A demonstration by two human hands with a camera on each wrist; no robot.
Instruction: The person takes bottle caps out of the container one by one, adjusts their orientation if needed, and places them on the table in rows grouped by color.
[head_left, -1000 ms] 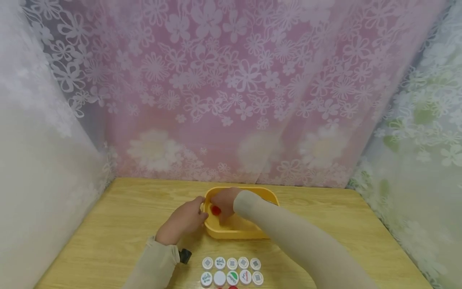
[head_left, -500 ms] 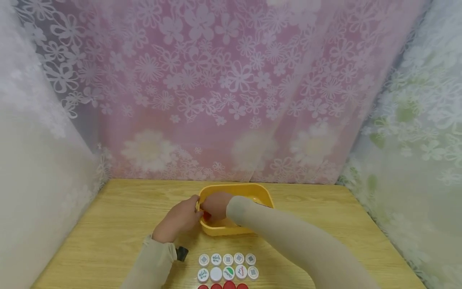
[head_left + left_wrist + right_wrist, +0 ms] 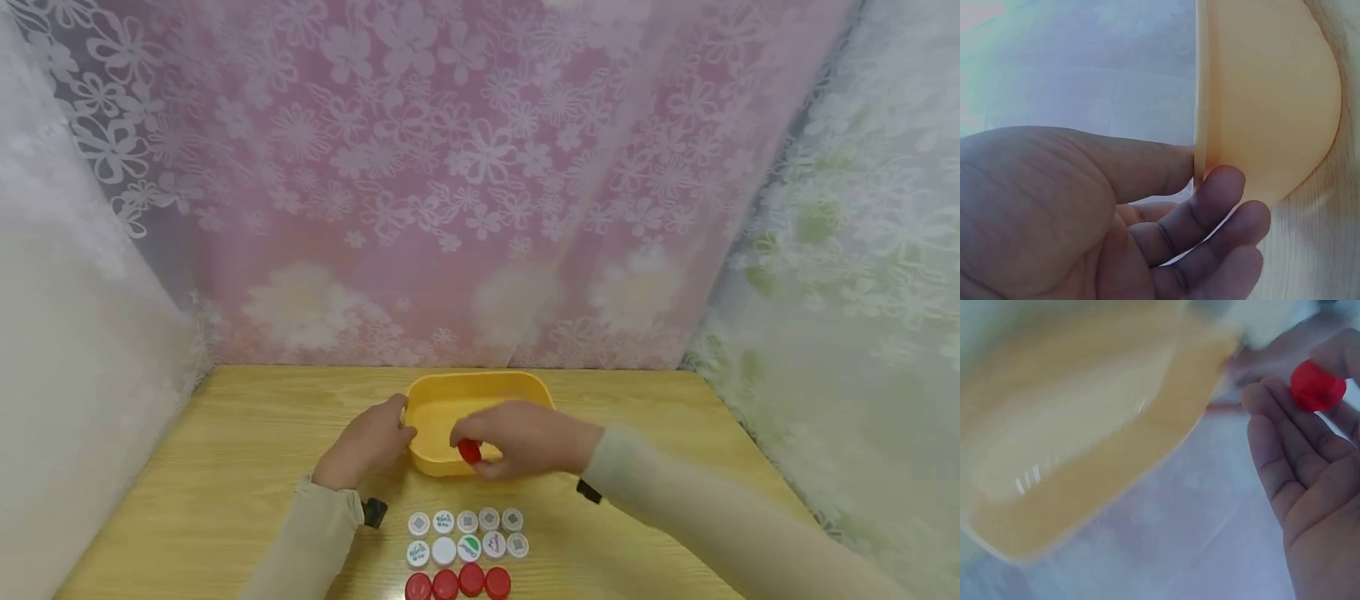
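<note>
A yellow plastic tub point(image 3: 433, 417) stands on the wooden table. My left hand point(image 3: 367, 442) pinches its left rim, the thumb on one side of the wall point(image 3: 1260, 94) and the index finger on the other in the left wrist view. Over the tub's front edge, my right hand point(image 3: 528, 439) holds a red bottle cap point(image 3: 469, 451) between thumb and fingers. That same red cap point(image 3: 1317, 386) shows plainly in the right wrist view, with the other fingers stretched out beside it. Inside the tub, the visible floor looks bare.
In front of the tub, white bottle caps point(image 3: 444, 550) lie in two neat rows, some printed. Below them a row of red caps point(image 3: 445, 584) runs along the bottom of the head view. Flowered curtains point(image 3: 450, 208) hang behind the table and on both sides.
My right hand has come up from inside the tub's left end and moved right and nearer with the red cap. The left hand keeps its hold on the rim.
</note>
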